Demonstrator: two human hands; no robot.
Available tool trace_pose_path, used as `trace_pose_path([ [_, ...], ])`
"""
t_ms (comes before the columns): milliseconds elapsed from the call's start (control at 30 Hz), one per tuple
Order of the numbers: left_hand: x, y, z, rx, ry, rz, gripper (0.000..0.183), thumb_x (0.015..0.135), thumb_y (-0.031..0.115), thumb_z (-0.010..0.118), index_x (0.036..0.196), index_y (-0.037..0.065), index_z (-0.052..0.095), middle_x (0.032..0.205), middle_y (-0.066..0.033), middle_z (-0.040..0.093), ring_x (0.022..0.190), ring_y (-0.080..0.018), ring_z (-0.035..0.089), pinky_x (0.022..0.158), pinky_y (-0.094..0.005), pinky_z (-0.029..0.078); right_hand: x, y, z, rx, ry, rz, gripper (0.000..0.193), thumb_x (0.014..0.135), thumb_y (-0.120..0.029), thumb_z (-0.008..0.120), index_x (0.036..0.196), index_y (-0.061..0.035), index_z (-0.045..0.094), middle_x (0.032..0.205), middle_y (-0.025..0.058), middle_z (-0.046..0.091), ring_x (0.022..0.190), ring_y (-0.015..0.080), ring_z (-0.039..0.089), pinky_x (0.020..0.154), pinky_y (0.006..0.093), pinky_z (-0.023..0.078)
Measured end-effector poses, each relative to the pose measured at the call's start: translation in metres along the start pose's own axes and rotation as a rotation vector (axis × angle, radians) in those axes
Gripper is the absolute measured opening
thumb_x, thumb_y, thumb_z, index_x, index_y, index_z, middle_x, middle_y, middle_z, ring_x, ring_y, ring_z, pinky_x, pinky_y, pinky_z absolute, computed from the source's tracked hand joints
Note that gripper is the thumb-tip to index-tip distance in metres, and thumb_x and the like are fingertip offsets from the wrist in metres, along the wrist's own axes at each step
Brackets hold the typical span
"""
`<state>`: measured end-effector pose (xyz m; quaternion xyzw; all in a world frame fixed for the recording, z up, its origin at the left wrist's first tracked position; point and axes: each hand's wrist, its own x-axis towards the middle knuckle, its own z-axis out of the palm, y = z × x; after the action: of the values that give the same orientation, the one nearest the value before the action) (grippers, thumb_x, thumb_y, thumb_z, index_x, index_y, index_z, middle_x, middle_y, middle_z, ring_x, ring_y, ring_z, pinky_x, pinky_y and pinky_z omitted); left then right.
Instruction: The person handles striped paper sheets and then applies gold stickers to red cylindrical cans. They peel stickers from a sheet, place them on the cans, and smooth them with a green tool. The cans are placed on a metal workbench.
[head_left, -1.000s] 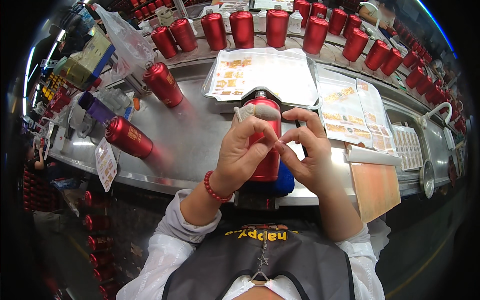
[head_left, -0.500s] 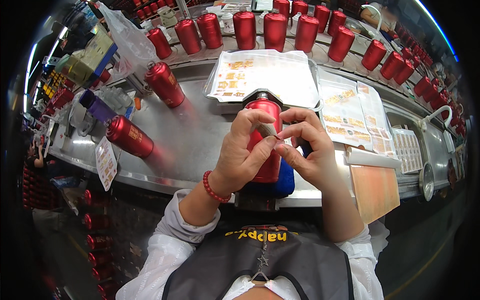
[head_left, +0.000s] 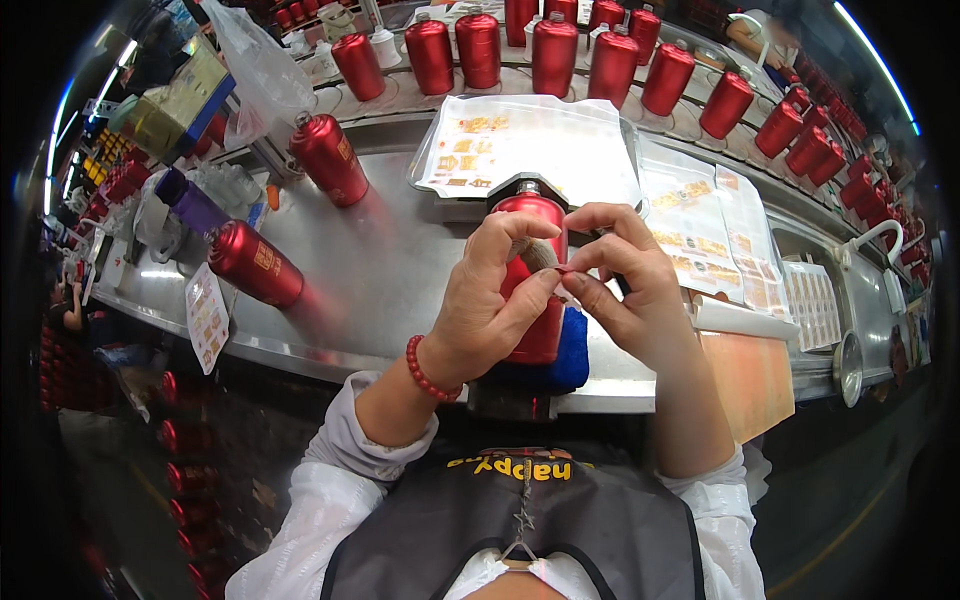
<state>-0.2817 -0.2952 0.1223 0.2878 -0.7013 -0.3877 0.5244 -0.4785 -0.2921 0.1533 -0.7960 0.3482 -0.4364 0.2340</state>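
Observation:
Over the waist-high work counter, my left hand (head_left: 492,290) and my right hand (head_left: 628,275) meet fingertip to fingertip. Between their thumbs and fingers is a tiny dark-red piece (head_left: 562,268), too small to make out. A greyish-brown thing (head_left: 540,252) shows inside the curl of my left fingers; its kind is unclear. Right below both hands lies a red metallic bottle (head_left: 540,335), its neck end in a black angular holder (head_left: 525,186) and a blue cloth (head_left: 572,355) beside its base. My hands hide much of its middle.
Two red bottles with gold print, one (head_left: 330,160) behind the other (head_left: 255,263), are on the left of the steel counter (head_left: 380,250). Decal sheets (head_left: 540,140) lie on a tray beyond my hands. A conveyor (head_left: 480,95) carries more bottles. The sink (head_left: 805,245) is right.
My right hand has shifted slightly right, and its fingertips have drawn a little away from my left ones. Bottles on the conveyor have moved to the right.

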Motion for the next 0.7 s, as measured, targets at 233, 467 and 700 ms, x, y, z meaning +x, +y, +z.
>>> trace_pose_path([
  [233,-0.062,-0.048,-0.043,0.469,-0.201,-0.09,0.118,0.081,0.072,0.064,0.155,-0.005,0.015,0.154,-0.0281,0.029,0.142,-0.045,0.025,0.12,-0.0514,0.015,-0.006,-0.002,-0.029,-0.049,0.107,0.073,0.006,0.082,0.0,0.07,0.086,-0.0011,0.066,0.118,0.0113,0.061,0.085,0.0133,0.057,0.066,0.026,0.043],
  [467,-0.067,-0.043,-0.035,0.784,-0.303,-0.028,0.118,0.077,0.058,0.076,0.156,-0.005,0.014,0.152,-0.0283,0.034,0.147,-0.0494,0.019,0.118,-0.0621,0.005,0.004,-0.007,-0.027,-0.039,0.067,0.053,0.005,0.084,0.0,0.07,0.086,0.0006,0.065,0.117,0.0123,0.062,0.074,0.009,0.054,0.064,0.0241,0.044],
  [700,-0.065,-0.037,-0.028,0.833,-0.199,0.094,0.116,0.077,0.051,0.078,0.155,-0.007,0.015,0.142,-0.0286,0.048,0.14,-0.0491,0.036,0.117,-0.0641,0.01,0.012,-0.013,-0.031,-0.018,-0.009,0.067,0.006,0.086,-0.001,0.069,0.086,0.002,0.064,0.117,0.0129,0.061,0.075,0.009,0.054,0.066,0.0241,0.044],
])
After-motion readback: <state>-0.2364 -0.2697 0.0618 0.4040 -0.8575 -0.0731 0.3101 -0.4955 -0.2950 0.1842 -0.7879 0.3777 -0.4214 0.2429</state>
